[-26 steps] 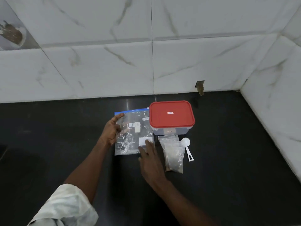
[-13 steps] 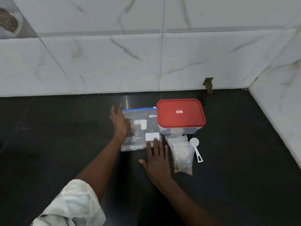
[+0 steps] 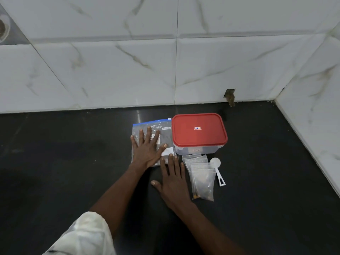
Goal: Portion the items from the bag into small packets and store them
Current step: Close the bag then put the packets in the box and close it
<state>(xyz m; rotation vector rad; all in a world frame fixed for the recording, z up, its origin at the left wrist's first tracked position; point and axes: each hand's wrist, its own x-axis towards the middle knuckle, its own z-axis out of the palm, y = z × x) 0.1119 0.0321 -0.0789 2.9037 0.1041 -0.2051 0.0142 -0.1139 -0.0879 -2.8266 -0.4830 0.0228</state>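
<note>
A clear zip bag (image 3: 161,127) with a blue seal strip and a white label lies flat on the black counter (image 3: 73,172). My left hand (image 3: 147,150) rests flat on top of it, fingers spread. My right hand (image 3: 173,179) lies flat on the counter just below the bag's lower right corner, its fingertips touching the bag's edge. Right of the bag stands a clear box with a red lid (image 3: 198,132), closed. In front of the box lie small clear packets (image 3: 201,178) in a loose stack, with a white measuring scoop (image 3: 218,170) beside them.
White marble-look tiled walls (image 3: 128,70) close the counter at the back and on the right. A chipped hole (image 3: 230,95) shows in the back wall above the box. Bare black counter stretches to the left and in front.
My left hand has slid from the bag's left edge onto its middle and now lies flat on it. My right hand has stayed by the bag's lower corner. The camera has moved closer.
</note>
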